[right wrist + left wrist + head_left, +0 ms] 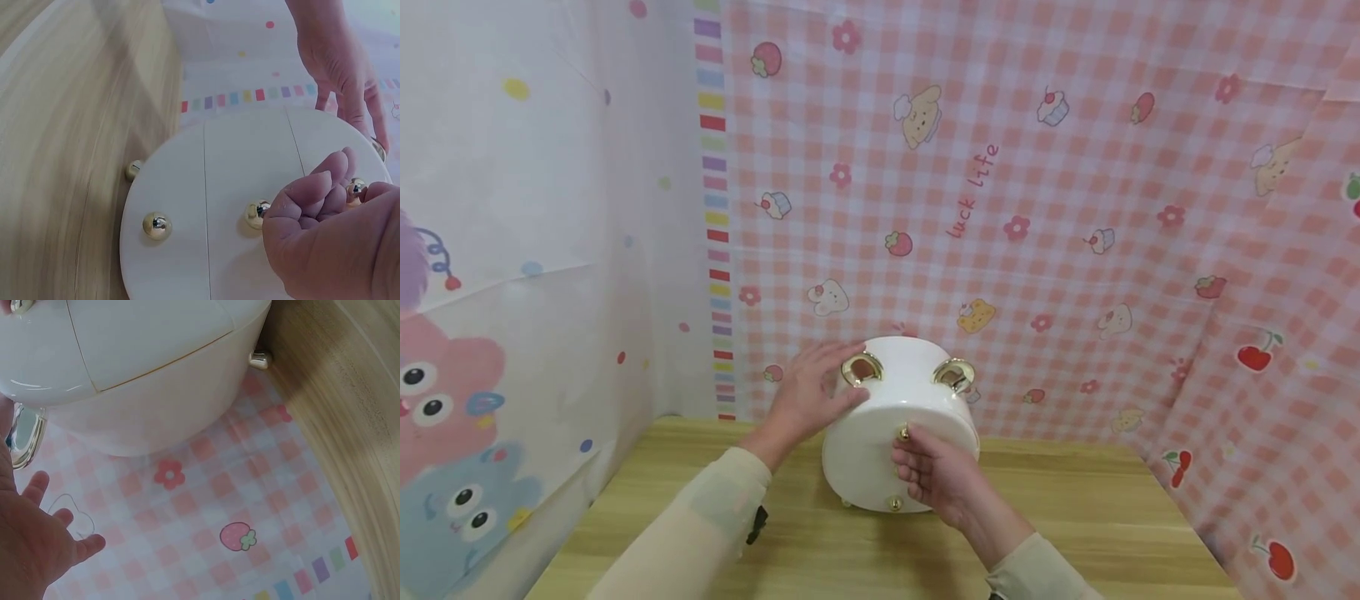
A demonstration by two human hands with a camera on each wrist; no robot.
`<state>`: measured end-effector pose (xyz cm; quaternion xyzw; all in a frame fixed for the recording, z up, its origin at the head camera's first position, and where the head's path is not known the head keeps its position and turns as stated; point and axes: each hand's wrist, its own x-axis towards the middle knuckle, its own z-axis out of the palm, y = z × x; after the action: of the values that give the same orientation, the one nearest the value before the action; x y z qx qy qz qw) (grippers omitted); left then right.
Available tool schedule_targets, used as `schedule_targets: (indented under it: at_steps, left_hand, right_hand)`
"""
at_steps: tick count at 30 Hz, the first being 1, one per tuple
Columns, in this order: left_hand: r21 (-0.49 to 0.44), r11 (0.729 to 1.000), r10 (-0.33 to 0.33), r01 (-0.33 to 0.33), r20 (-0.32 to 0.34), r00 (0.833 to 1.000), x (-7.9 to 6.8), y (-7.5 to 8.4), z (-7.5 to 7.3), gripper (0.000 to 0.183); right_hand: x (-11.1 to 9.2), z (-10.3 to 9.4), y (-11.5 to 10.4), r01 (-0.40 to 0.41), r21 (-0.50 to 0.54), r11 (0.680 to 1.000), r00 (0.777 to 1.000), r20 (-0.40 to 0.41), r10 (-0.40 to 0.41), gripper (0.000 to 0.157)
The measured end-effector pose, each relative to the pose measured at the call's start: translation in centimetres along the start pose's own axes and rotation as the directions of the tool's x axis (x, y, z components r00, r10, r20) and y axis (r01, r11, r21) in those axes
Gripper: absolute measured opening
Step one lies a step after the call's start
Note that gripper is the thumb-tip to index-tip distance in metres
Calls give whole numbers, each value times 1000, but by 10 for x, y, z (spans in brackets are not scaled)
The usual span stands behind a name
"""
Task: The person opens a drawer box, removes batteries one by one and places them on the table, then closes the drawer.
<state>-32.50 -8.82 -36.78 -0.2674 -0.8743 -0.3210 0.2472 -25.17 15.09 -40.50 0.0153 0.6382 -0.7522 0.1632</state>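
A glossy white rounded drawer box (857,458) stands on the table, with gold round knobs down its front and two gold ear-shaped rings on top. My right hand (943,479) is at the front, thumb and index finger pinching the top knob (356,187) while the other fingers curl in. Below it, the middle knob (256,214) and the bottom knob (157,225) show in the right wrist view. My left hand (808,396) steadies the upper left side, its fingers extended beside the left gold ear (861,368) and its thumb along the box's top edge.
The wood-grain table (1045,525) carries the box near its back edge. Behind hangs a pink checked cloth (1060,167), and a white printed cloth (572,208) covers the left side. A small gold foot (260,359) sticks out under the box.
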Motion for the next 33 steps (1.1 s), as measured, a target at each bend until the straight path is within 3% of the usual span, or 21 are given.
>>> schedule_targets:
  at_steps: [6, 25, 33]
  left_hand:
    - [22, 1000, -9, 8, 34, 999, 1, 0, -3, 71]
    - [61, 997, -52, 49, 48, 998, 1, 1, -4, 71]
    - [92, 994, -67, 60, 79, 995, 0, 0, -5, 77]
  right_hand:
    - [0, 0, 0, 4, 10, 1000, 1000, -20, -4, 35]
    - [-1, 1, 0, 10, 13, 1000, 999, -36, -9, 32]
    - [-5, 0, 3, 5, 10, 1000, 1000, -5, -5, 33]
